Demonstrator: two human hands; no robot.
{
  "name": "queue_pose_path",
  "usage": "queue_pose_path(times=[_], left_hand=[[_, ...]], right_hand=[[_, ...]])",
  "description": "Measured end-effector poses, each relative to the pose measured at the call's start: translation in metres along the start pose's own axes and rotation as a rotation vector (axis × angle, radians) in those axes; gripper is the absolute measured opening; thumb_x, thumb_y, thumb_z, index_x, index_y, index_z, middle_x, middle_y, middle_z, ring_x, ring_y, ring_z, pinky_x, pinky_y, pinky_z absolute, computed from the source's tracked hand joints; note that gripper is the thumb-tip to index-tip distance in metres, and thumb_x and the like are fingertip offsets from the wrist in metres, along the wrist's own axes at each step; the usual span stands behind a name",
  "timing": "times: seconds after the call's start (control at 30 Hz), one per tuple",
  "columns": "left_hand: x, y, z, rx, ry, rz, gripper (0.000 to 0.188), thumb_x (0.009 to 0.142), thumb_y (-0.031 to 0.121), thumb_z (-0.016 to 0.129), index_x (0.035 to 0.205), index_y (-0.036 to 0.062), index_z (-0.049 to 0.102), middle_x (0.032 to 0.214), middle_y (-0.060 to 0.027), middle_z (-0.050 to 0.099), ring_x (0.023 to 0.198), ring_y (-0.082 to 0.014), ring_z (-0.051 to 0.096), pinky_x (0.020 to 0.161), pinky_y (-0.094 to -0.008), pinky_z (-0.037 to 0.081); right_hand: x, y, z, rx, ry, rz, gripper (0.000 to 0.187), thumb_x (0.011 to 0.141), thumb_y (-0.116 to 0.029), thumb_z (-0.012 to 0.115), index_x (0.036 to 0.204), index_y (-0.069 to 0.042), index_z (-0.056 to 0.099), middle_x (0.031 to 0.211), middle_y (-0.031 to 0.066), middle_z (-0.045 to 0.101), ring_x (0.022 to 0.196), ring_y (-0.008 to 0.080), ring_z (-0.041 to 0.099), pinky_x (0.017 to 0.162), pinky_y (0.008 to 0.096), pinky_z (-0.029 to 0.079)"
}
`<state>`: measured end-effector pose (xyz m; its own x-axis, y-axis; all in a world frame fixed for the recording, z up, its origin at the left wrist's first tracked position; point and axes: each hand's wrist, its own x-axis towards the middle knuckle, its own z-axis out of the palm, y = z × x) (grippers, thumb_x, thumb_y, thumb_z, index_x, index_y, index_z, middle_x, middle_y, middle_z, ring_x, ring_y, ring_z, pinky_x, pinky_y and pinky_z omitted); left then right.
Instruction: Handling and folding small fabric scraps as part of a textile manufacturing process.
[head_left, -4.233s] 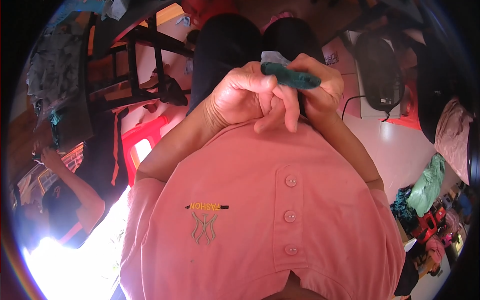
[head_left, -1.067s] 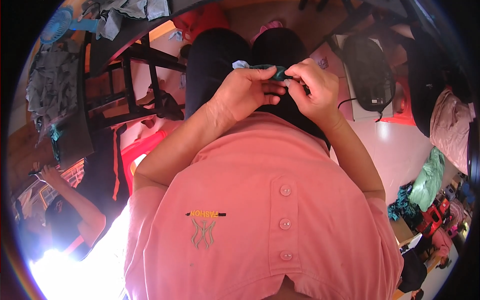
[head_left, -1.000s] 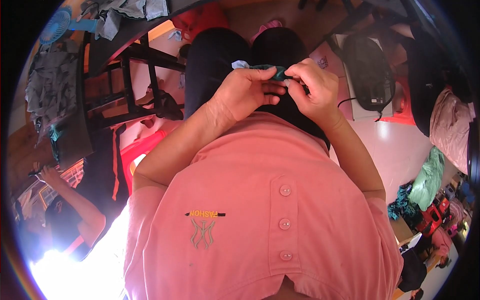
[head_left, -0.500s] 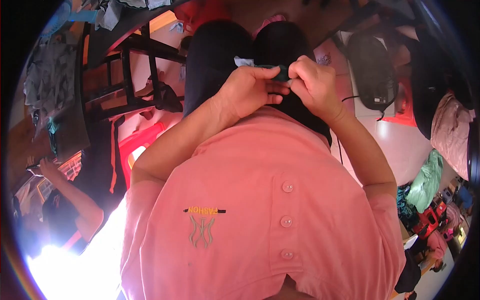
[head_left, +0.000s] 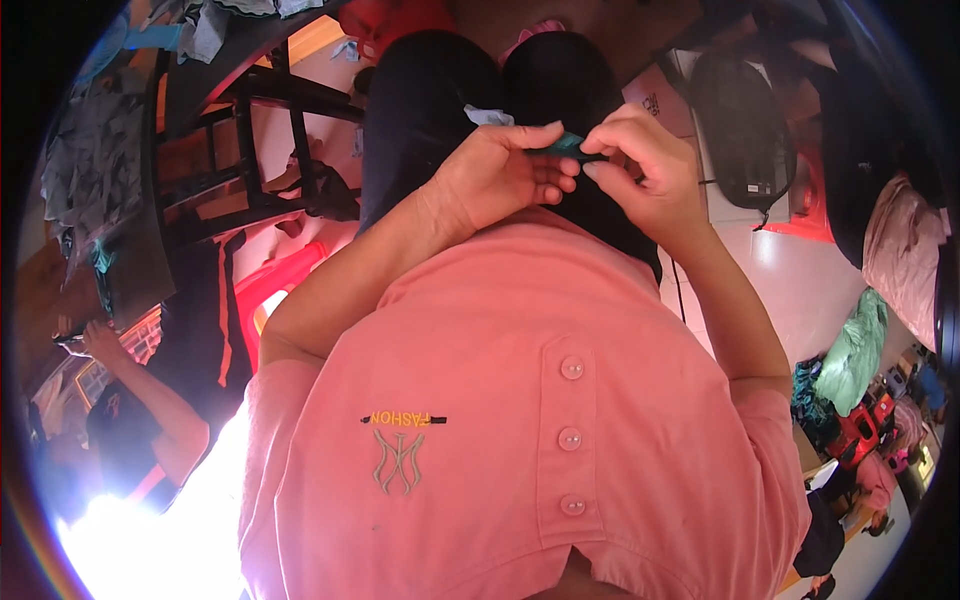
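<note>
Above my dark-trousered lap, both hands are together on a small dark teal piece of cloth. My left hand is curled palm inward, its thumb stretched along the near end of the cloth and its fingers bent beneath. With thumb and forefinger, my right hand pinches the cloth's right end, where a dark narrow tip shows. Behind the left thumb a pale blue-grey scrap of cloth sticks out; whether it joins the teal piece is hidden.
At left stand a dark frame and a red plastic stool; grey cloth hangs further out. Another person's arm shows at lower left. To the right lie a black oval object with a cord and green cloth.
My right hand has shifted slightly right and its fingers have loosened from a tight fist into a pinch. More of the teal cloth shows between my hands.
</note>
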<state>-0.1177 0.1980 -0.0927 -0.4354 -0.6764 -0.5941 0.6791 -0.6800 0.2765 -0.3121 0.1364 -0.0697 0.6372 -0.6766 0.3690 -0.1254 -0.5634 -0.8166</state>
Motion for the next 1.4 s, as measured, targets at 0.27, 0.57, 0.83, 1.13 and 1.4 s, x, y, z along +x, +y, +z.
queue_pose_path(times=[0.27,0.57,0.83,1.13,1.4], left_hand=[[0.001,-0.007,-0.003,0.140,-0.025,0.075,0.016,0.090,0.008,0.057,0.101,-0.0027,0.062,0.088,-0.0128,0.063,0.083,-0.0241,0.059,0.072,-0.0318,0.046],[-0.004,-0.007,0.001,0.187,0.016,0.174,0.011,0.089,0.002,0.056,0.089,-0.0070,0.062,0.082,-0.0141,0.062,0.075,-0.0256,0.060,0.065,-0.0339,0.049],[-0.001,-0.006,0.000,0.152,-0.020,0.133,0.013,0.090,0.006,0.058,0.093,-0.0065,0.060,0.085,-0.0129,0.060,0.081,-0.0244,0.057,0.069,-0.0324,0.045],[-0.004,-0.008,0.002,0.177,-0.024,0.127,0.014,0.088,0.006,0.060,0.096,-0.0048,0.062,0.085,-0.0119,0.061,0.080,-0.0252,0.059,0.068,-0.0339,0.046],[-0.006,-0.009,0.005,0.246,0.022,0.159,0.009,0.086,0.002,0.060,0.090,-0.0053,0.063,0.082,-0.0136,0.063,0.078,-0.0266,0.061,0.066,-0.0356,0.046]], right_hand=[[-0.002,0.009,0.009,0.005,0.045,0.041,0.016,0.070,0.005,0.065,0.082,-0.003,0.058,0.075,0.0051,0.056,0.063,0.0153,0.058,0.054,0.0266,0.046],[-0.004,0.006,-0.003,0.524,-0.003,0.365,0.011,0.072,0.006,0.064,0.078,-0.001,0.057,0.076,0.0012,0.059,0.064,0.0086,0.056,0.058,0.0221,0.044],[0.002,-0.010,-0.014,0.180,-0.042,0.189,0.013,0.073,0.006,0.065,0.080,-0.002,0.057,0.076,0.0001,0.054,0.065,0.0071,0.053,0.057,0.0212,0.042],[0.001,0.002,-0.002,0.081,-0.032,0.076,0.015,0.071,0.007,0.065,0.079,-0.001,0.056,0.074,0.0045,0.054,0.064,0.0123,0.056,0.056,0.0244,0.046],[-0.004,0.009,-0.001,0.160,-0.150,0.197,0.010,0.072,-0.005,0.062,0.076,-0.002,0.053,0.068,0.0044,0.054,0.058,0.0125,0.050,0.053,0.0265,0.040]])
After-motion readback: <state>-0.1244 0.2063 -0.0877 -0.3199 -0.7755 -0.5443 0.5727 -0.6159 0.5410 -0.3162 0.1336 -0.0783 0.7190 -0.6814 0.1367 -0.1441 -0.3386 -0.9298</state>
